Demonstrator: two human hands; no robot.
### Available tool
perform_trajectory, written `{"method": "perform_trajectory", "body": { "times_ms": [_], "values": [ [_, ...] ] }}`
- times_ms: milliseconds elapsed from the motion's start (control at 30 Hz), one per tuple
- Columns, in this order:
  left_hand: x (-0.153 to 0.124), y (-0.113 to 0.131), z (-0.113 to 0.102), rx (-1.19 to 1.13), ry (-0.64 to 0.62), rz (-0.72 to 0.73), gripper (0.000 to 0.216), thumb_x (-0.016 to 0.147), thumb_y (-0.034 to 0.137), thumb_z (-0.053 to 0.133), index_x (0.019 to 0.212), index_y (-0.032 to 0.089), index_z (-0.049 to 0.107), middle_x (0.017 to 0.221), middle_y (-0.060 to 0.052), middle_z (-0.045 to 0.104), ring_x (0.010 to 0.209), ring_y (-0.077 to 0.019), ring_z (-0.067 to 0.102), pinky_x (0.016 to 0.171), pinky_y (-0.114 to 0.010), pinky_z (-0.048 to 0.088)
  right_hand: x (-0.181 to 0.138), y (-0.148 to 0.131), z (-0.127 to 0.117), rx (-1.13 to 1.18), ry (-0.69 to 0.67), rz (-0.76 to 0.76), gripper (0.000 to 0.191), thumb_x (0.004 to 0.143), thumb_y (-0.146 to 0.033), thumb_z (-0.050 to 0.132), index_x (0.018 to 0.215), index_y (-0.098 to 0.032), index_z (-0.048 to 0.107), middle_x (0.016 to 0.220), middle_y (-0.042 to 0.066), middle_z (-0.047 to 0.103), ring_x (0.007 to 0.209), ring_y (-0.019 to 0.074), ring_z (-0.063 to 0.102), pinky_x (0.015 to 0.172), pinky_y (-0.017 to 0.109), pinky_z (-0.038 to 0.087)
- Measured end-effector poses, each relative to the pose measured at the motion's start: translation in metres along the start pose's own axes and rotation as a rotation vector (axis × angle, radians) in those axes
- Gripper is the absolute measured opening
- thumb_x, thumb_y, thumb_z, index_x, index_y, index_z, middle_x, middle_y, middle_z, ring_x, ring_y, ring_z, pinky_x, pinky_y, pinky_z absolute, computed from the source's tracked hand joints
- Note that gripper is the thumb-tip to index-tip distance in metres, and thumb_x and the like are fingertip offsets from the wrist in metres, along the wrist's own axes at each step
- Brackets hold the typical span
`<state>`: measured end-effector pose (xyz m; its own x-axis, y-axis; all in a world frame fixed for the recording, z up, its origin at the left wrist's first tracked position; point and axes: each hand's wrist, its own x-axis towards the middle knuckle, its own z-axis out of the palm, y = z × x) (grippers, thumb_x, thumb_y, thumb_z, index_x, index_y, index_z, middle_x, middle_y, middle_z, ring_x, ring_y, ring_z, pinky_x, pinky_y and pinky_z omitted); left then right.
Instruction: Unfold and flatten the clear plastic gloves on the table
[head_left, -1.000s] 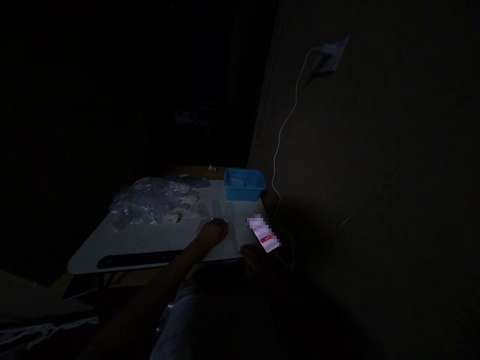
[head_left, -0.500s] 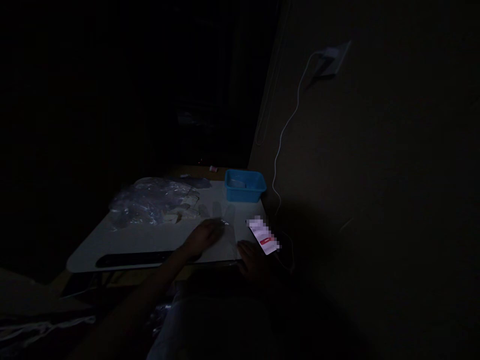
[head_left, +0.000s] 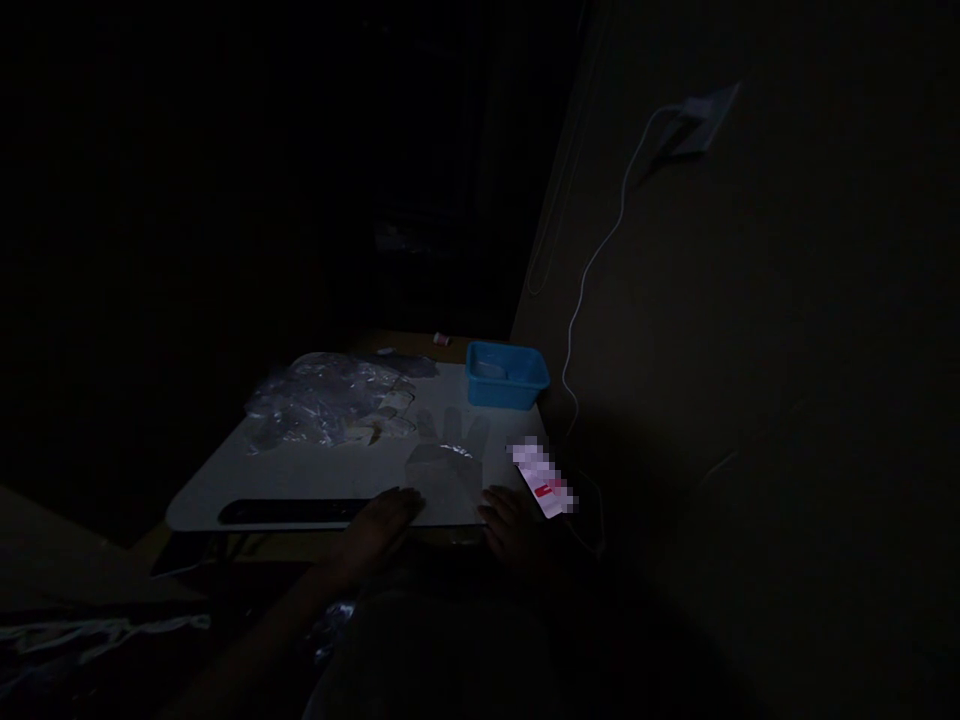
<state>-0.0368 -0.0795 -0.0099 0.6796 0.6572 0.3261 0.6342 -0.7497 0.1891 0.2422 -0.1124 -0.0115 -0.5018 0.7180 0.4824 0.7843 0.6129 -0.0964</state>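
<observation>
In the dim head view, a thin clear plastic bag (head_left: 445,478) lies on the white folding table (head_left: 300,475) near its front edge. My left hand (head_left: 384,518) is at the near left corner of the plastic, fingers bent together on it. At the near right corner is my right hand (head_left: 507,518), its fingers curled against the edge. Darkness hides both thumbs. Just right of my right hand, a lit phone (head_left: 546,482) rests at the table's side.
A blue plastic basket (head_left: 507,392) stands at the back right. Crumpled clear plastic (head_left: 322,400) and pale pieces (head_left: 390,415) lie at the left. A dark slot (head_left: 292,511) runs along the front edge. From the wall socket (head_left: 701,120) hangs a white cable (head_left: 581,290).
My left hand has drawn back left and toward me, off the middle of the plastic, which now shows flat between both hands. My right hand has stayed by its edge. The view has shifted slightly.
</observation>
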Motion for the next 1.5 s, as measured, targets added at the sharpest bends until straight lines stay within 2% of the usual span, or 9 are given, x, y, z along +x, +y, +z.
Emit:
{"method": "perform_trajectory", "body": {
  "times_ms": [267, 600, 700, 833, 900, 1033, 1200, 1333, 1500],
  "values": [
    [0.009, 0.013, -0.007, -0.068, 0.111, 0.001, 0.030, 0.085, 0.023, 0.037, 0.107, 0.019, 0.057, 0.114, -0.008, 0.059, 0.110, -0.0198, 0.050, 0.094, -0.037, 0.042, 0.001, -0.002, -0.003, 0.072, 0.016, 0.065, 0.046, 0.077, -0.015, 0.049, 0.123, -0.014, 0.046, 0.123, 0.011, 0.052, 0.119, 0.0222, 0.040, 0.096, 0.045, 0.037],
    [0.008, 0.020, -0.016, -0.175, 0.150, -0.073, 0.029, 0.086, 0.027, 0.035, 0.103, 0.020, 0.057, 0.106, -0.008, 0.062, 0.098, -0.0175, 0.057, 0.085, -0.032, 0.047, 0.027, 0.007, -0.003, 0.100, 0.052, 0.024, 0.026, 0.080, -0.014, 0.047, 0.101, -0.019, 0.062, 0.110, 0.007, 0.061, 0.111, 0.0208, 0.048, 0.092, 0.043, 0.041],
    [0.008, 0.022, -0.023, -0.187, 0.172, -0.069, 0.033, 0.084, 0.031, 0.041, 0.113, 0.019, 0.051, 0.115, -0.010, 0.058, 0.105, -0.0188, 0.053, 0.088, -0.033, 0.044, 0.032, 0.008, 0.000, 0.148, 0.069, 0.033, 0.025, 0.080, -0.012, 0.045, 0.096, -0.019, 0.064, 0.103, 0.005, 0.064, 0.103, 0.0183, 0.054, 0.089, 0.040, 0.043],
    [0.012, 0.018, -0.025, -0.110, 0.126, -0.104, 0.067, 0.074, 0.037, 0.055, 0.133, 0.020, 0.028, 0.135, -0.013, 0.038, 0.124, -0.0274, 0.033, 0.098, -0.047, 0.031, 0.033, 0.009, 0.001, 0.213, 0.095, 0.073, 0.025, 0.080, -0.014, 0.046, 0.096, -0.020, 0.064, 0.102, 0.006, 0.065, 0.101, 0.0181, 0.055, 0.088, 0.039, 0.043],
    [0.014, 0.014, -0.022, -0.081, 0.093, -0.159, 0.069, 0.074, 0.035, 0.055, 0.135, 0.023, 0.025, 0.138, -0.011, 0.034, 0.126, -0.0287, 0.029, 0.099, -0.051, 0.026, 0.034, 0.009, -0.001, 0.245, 0.100, 0.095, 0.023, 0.080, -0.015, 0.046, 0.095, -0.020, 0.064, 0.101, 0.006, 0.065, 0.099, 0.0177, 0.056, 0.087, 0.038, 0.044],
    [0.020, 0.005, -0.010, -0.124, 0.091, -0.197, 0.047, 0.080, 0.024, 0.045, 0.127, 0.026, 0.039, 0.130, -0.007, 0.046, 0.122, -0.0222, 0.038, 0.100, -0.048, 0.026, 0.036, 0.009, -0.007, 0.287, 0.059, 0.127, 0.023, 0.081, -0.016, 0.045, 0.094, -0.021, 0.064, 0.099, 0.005, 0.066, 0.097, 0.0169, 0.057, 0.085, 0.035, 0.045],
    [0.024, -0.001, -0.007, -0.264, 0.136, -0.209, 0.028, 0.081, 0.025, 0.045, 0.104, 0.023, 0.060, 0.112, -0.006, 0.061, 0.107, -0.0189, 0.053, 0.098, -0.042, 0.033, 0.033, 0.013, -0.003, 0.340, 0.070, 0.196, 0.024, 0.080, -0.019, 0.044, 0.093, -0.022, 0.064, 0.097, 0.004, 0.066, 0.094, 0.0167, 0.057, 0.086, 0.035, 0.045],
    [0.026, -0.001, -0.014, -0.439, 0.143, -0.269, 0.026, 0.080, 0.029, 0.045, 0.096, 0.021, 0.063, 0.105, -0.006, 0.064, 0.098, -0.0168, 0.058, 0.088, -0.033, 0.044, 0.032, 0.017, 0.006, 0.321, 0.050, 0.307, 0.022, 0.078, -0.024, 0.047, 0.091, -0.020, 0.065, 0.094, 0.006, 0.066, 0.091, 0.0192, 0.059, 0.083, 0.036, 0.046],
    [0.030, -0.004, -0.018, -0.570, 0.132, -0.386, 0.031, 0.079, 0.035, 0.042, 0.096, 0.020, 0.063, 0.108, -0.005, 0.064, 0.099, -0.0181, 0.058, 0.089, -0.033, 0.044, 0.046, 0.017, 0.001, 0.361, -0.011, 0.377, 0.020, 0.079, -0.024, 0.047, 0.085, -0.020, 0.065, 0.087, 0.005, 0.067, 0.082, 0.0174, 0.061, 0.076, 0.030, 0.048]
  ]
}}
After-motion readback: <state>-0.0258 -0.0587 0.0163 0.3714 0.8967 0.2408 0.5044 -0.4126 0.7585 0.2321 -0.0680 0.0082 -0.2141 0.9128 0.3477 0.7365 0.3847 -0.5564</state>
